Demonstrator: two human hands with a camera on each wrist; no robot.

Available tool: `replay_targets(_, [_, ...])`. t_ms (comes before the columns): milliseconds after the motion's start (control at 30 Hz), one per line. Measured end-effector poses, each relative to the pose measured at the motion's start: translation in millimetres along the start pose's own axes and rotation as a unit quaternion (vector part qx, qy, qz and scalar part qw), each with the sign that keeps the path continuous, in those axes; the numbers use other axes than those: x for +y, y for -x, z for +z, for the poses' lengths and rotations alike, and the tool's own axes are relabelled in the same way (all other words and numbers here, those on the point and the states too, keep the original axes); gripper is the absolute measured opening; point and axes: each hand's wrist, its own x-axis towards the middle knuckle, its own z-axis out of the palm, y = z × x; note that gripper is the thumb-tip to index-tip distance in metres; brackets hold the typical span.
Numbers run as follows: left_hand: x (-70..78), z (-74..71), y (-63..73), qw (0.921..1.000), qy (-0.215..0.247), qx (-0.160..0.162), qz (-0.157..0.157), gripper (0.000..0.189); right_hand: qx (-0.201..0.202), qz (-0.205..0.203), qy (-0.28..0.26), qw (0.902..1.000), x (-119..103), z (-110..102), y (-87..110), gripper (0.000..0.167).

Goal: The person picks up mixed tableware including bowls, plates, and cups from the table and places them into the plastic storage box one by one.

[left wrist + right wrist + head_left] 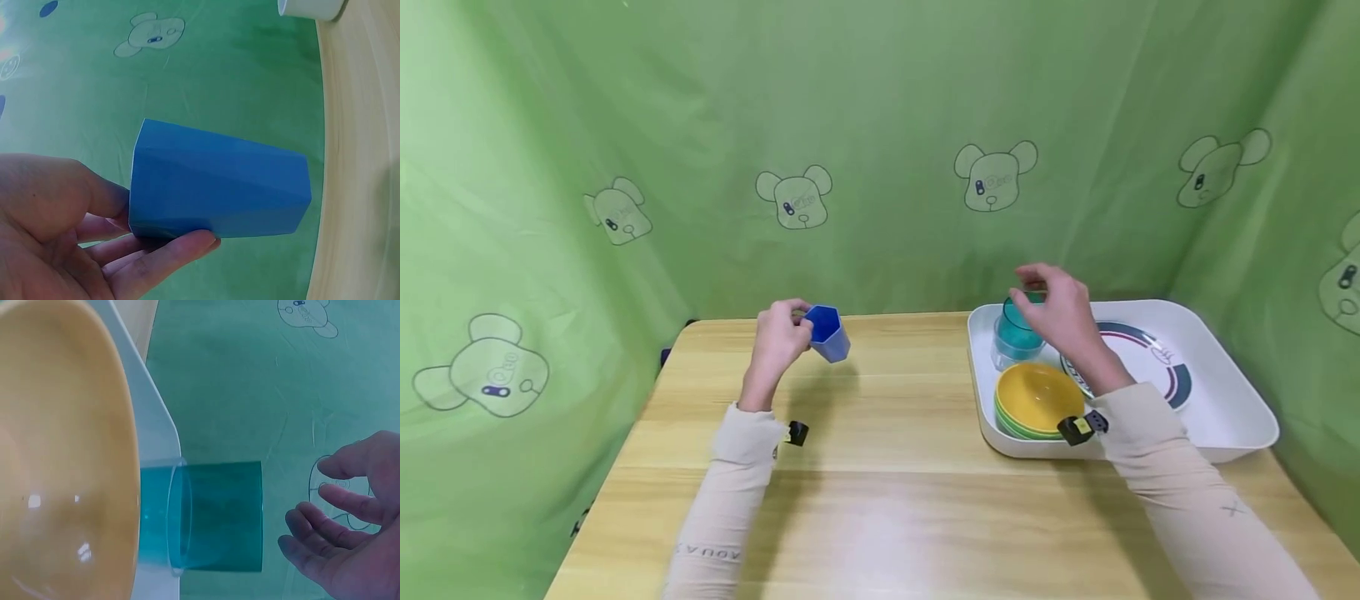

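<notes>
A blue six-sided cup [829, 335] is pinched at its rim by my left hand [781, 340], held tilted over the left part of the table. In the left wrist view the cup [219, 181] lies sideways between thumb and fingers. My right hand [1054, 307] hovers over a teal see-through cup [1019, 332], which sits inside a clear cup [1004, 353] in the tray. The right wrist view shows my right hand [350, 519] with fingers loosely bent and a gap between them and the teal cup [225, 515]; nothing is in its grasp.
The white tray [1225, 408] stands at the table's right side. Inside it, a yellow bowl [1039, 397] tops a stack with green bowls [1011, 425] at the front left, and a patterned white plate [1138, 354] lies behind my right wrist. Green curtains [895, 100] surround the wooden table [895, 417].
</notes>
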Motion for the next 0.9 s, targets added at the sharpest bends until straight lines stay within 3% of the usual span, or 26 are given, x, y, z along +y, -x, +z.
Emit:
replay_targets(433, [27.6, 30.9, -7.7, 0.9998, 0.003, -0.005, 0.019, 0.031, -0.014, -0.025, -0.034, 0.9990, -13.0, 15.6, 1.9, 0.039])
replay_targets(900, [49.3, 59.7, -11.0, 0.9979, -0.021, -0.006, 0.062, 0.031, 0.005, -0.058, -0.079, 0.9952, -26.0, 37.3, 2.7, 0.034])
